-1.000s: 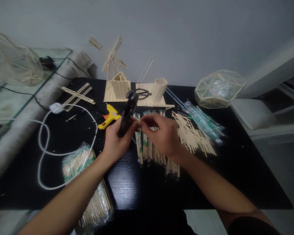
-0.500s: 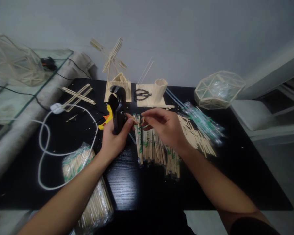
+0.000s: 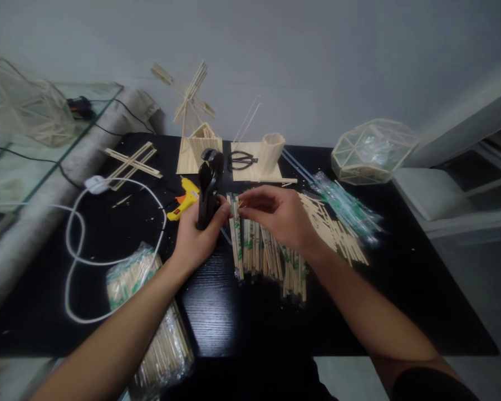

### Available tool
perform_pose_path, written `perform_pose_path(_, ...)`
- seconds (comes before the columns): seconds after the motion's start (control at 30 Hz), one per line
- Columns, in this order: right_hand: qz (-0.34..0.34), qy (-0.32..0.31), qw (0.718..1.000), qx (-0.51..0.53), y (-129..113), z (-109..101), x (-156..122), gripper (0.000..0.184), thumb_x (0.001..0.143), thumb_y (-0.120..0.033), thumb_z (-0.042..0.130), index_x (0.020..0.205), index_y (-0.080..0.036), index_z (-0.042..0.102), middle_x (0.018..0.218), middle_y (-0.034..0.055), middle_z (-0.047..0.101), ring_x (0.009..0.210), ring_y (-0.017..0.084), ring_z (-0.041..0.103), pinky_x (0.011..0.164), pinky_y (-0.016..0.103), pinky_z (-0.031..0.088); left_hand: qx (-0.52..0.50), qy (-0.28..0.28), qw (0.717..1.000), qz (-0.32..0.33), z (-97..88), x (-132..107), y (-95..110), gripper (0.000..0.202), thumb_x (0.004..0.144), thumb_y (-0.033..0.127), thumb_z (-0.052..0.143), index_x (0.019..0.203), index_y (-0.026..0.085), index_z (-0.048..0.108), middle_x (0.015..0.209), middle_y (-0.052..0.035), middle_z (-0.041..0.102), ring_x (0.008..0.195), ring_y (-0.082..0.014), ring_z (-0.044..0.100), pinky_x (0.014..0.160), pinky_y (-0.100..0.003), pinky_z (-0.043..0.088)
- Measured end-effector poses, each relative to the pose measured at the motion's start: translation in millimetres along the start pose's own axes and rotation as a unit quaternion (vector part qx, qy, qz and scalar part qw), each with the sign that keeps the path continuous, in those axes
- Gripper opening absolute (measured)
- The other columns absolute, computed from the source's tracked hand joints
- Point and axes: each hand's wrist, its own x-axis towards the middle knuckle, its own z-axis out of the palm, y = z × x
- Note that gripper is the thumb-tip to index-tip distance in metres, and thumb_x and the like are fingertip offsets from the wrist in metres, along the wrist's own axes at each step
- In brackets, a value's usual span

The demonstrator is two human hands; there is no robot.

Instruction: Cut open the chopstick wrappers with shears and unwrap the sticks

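My left hand (image 3: 198,231) is closed around a black hand tool (image 3: 209,186) with a curved, hooked head, held upright; its exact kind is unclear. My right hand (image 3: 278,214) is in a pinch, its fingertips meeting those of my left hand at a small piece of wooden stick (image 3: 239,206). Below the fingers lie several wrapped chopsticks (image 3: 256,250) in clear sleeves with green print. A yellow glue gun (image 3: 186,199) rests just beyond my left hand.
A stick windmill (image 3: 196,142) and a stick cup on a wooden base (image 3: 246,161) with black scissors (image 3: 242,160) stand at the back. Loose sticks (image 3: 338,234) lie right. A white cable (image 3: 69,267) loops left, near a chopstick pack (image 3: 162,356). A faceted stick frame (image 3: 373,153) sits back right.
The black tool has shifted slightly right and tilted, uncovering more of the glue gun. My right fingertips have closed in toward my left hand.
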Motion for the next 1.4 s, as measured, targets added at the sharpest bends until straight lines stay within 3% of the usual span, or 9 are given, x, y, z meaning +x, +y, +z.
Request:
perform_pose_path(0.33,0.005,-0.065,0.973,-0.223,-6.7,-8.7,1.6,0.002,0.085,-0.021,0.079,0.084,-0.023,0.079,0.08,0.001,0.079,0.075,0.019,0.073,0.075,0.038,0.059,-0.019,0.041,0.999,-0.016,0.4,2.0,-6.4,0.024,0.097,0.038,0.067,0.081,0.02,0.064,0.07,0.0017,0.059,0.066,-0.0134,0.054,0.067,-0.029,0.045)
perform_pose_path(0.5,0.014,-0.087,0.963,-0.256,-0.5,-15.9,4.7,0.007,0.083,-0.016,0.079,0.083,-0.023,0.079,0.081,0.0018,0.08,0.077,0.021,0.075,0.077,0.04,0.059,-0.022,0.045,0.998,-0.022,0.2,5.1,-2.9,0.029,0.097,0.04,0.067,0.076,0.021,0.062,0.067,0.0024,0.057,0.062,-0.0124,0.053,0.063,-0.028,0.044)
perform_pose_path(0.67,0.038,-0.109,0.971,-0.209,8.1,-16.0,5.4,0.018,0.081,-0.012,0.08,0.095,-0.023,0.079,0.092,0.0038,0.082,0.087,0.022,0.078,0.083,0.04,0.062,-0.013,0.04,0.999,-0.027,-1.2,5.4,-1.9,0.031,0.098,0.042,0.065,0.076,0.021,0.062,0.067,0.0016,0.057,0.063,-0.0133,0.053,0.063,-0.029,0.044)
perform_pose_path(0.87,0.072,-0.117,0.941,-0.309,-1.0,-15.3,6.3,0.004,0.087,-0.02,0.077,0.084,-0.021,0.078,0.085,0.0052,0.081,0.081,0.022,0.076,0.076,0.037,0.058,0.004,0.036,0.999,-0.04,-1.9,5.2,0.9,0.034,0.098,0.042,0.064,0.072,0.02,0.06,0.064,0.0026,0.055,0.061,-0.0119,0.052,0.062,-0.026,0.043)
perform_pose_path(1.0,0.089,-0.054,0.917,-0.385,-12.2,-45.1,12.4,0.009,0.089,-0.02,0.073,0.083,-0.019,0.078,0.079,0.0059,0.079,0.076,0.022,0.073,0.074,0.037,0.055,-0.006,0.047,0.997,-0.064,-1.0,4.3,1.4,0.037,0.096,0.041,0.067,0.068,0.019,0.059,0.06,0.0029,0.054,0.055,-0.0104,0.049,0.055,-0.025,0.04)
perform_pose_path(1.17,0.037,0.151,0.857,-0.49,-3.2,-98.1,25.4,0.016,0.084,-0.013,0.071,0.093,-0.02,0.081,0.088,0.0063,0.079,0.082,0.023,0.072,0.082,0.039,0.054,-0.034,0.052,0.994,-0.087,0.7,3.3,-1.3,0.036,0.094,0.043,0.069,0.068,0.019,0.059,0.06,0.0029,0.054,0.052,-0.01,0.048,0.05,-0.024,0.039)
perform_pose_path(1.23,0.057,0.152,0.849,-0.502,6.6,-109.4,30.2,0.015,0.082,-0.015,0.075,0.096,-0.019,0.081,0.089,0.0066,0.079,0.081,0.023,0.072,0.082,0.039,0.054,-0.031,0.05,0.995,-0.084,0.8,3.3,-1.6,0.037,0.094,0.043,0.069,0.067,0.019,0.059,0.059,0.003,0.054,0.052,-0.0098,0.048,0.05,-0.023,0.039)
perform_pose_path(1.4,0.172,0.049,0.812,-0.555,33.2,-111.4,37.0,0.022,0.083,-0.012,0.076,0.102,-0.021,0.083,0.095,0.0079,0.08,0.091,0.024,0.073,0.088,0.038,0.054,-0.023,0.054,0.994,-0.091,0.3,3.3,-2.0,0.037,0.094,0.043,0.069,0.068,0.019,0.059,0.061,0.0027,0.054,0.054,-0.0097,0.049,0.051,-0.023,0.039)
